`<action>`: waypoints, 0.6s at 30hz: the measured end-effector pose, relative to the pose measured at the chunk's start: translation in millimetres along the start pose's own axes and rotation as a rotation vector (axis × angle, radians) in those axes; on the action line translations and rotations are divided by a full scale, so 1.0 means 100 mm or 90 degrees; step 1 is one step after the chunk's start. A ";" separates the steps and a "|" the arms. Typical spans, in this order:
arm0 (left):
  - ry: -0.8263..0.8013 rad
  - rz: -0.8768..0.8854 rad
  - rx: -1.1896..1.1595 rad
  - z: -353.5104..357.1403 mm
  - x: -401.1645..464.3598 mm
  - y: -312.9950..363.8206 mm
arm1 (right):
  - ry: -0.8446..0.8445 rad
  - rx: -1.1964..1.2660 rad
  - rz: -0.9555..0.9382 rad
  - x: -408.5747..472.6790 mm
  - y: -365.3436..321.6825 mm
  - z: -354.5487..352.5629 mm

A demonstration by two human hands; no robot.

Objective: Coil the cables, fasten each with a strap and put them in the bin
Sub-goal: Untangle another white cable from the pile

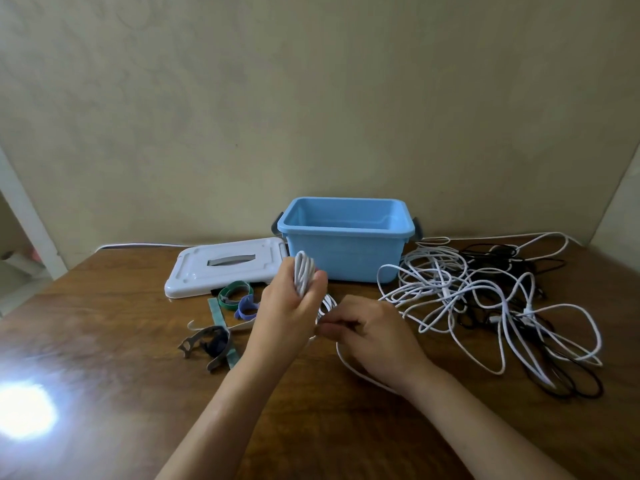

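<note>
My left hand (287,306) grips a coil of white cable (304,273) upright in front of the blue bin (346,233). Its loops stick up above my fingers. My right hand (370,336) pinches the loose length of the same cable just right of the coil, and the tail (349,365) runs down under my right wrist onto the table. A tangle of white cables (450,289) and black cables (568,386) lies to the right. Several straps lie left of my hands: green (235,294), blue (246,307), grey (204,344).
The bin's white lid (225,268) lies flat to the left of the bin. The wooden table (121,341) carries a bright glare spot at the lower left. A wall stands close behind the bin.
</note>
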State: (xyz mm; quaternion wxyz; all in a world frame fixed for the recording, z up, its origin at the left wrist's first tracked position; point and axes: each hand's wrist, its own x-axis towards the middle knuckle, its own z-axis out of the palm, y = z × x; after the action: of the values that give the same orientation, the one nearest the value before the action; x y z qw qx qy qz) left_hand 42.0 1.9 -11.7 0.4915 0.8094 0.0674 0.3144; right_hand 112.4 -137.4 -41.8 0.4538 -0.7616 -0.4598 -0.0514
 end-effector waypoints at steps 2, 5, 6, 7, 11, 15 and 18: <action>0.009 0.000 -0.055 -0.02 0.00 0.02 | -0.020 -0.005 0.022 0.01 0.05 0.00; 0.025 -0.009 -0.212 -0.03 -0.03 0.11 | -0.069 -0.022 0.049 0.01 0.07 0.00; 0.017 -0.006 -0.249 -0.02 -0.04 0.14 | -0.076 -0.025 0.051 0.02 0.07 0.00; 0.001 -0.003 -0.273 -0.01 -0.06 0.16 | -0.079 -0.030 0.048 0.02 0.07 -0.01; -0.070 -0.026 -0.242 -0.02 -0.05 0.14 | -0.105 -0.088 0.003 0.02 0.10 -0.08; -0.090 0.003 -0.026 -0.11 0.01 0.07 | -0.069 -0.238 -0.012 0.06 0.22 -0.24; -0.070 -0.012 0.033 -0.23 0.04 0.06 | -0.019 -0.316 0.030 0.08 0.37 -0.45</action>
State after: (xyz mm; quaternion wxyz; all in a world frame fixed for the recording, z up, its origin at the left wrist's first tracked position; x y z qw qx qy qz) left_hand 30.8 17.4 2.1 0.4764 0.8372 0.0560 0.2626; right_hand 159.5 -171.3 -35.7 0.2475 -0.8609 -0.4217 -0.1407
